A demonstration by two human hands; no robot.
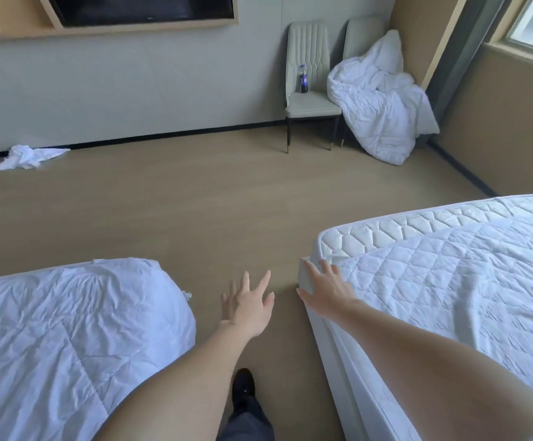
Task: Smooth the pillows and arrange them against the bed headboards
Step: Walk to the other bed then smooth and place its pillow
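I stand in the aisle between two beds, facing their foot ends. No headboard shows in this view. My left hand [248, 305] is stretched out over the floor, fingers spread, holding nothing. My right hand [326, 289] is also spread and empty, over the near corner of the right bed [449, 281], which has a quilted white pad. The left bed [68, 329] carries a wrinkled white cover. A white pillow and bunched duvet [383, 103] lie heaped on a chair at the far wall.
Two pale chairs [306, 58] stand at the far wall, one with a cola bottle [303, 79] on its seat. Crumpled white linen [29, 157] lies on the floor at left. A wall television hangs above, a window at right. My shoe [243, 389] is on the floor.
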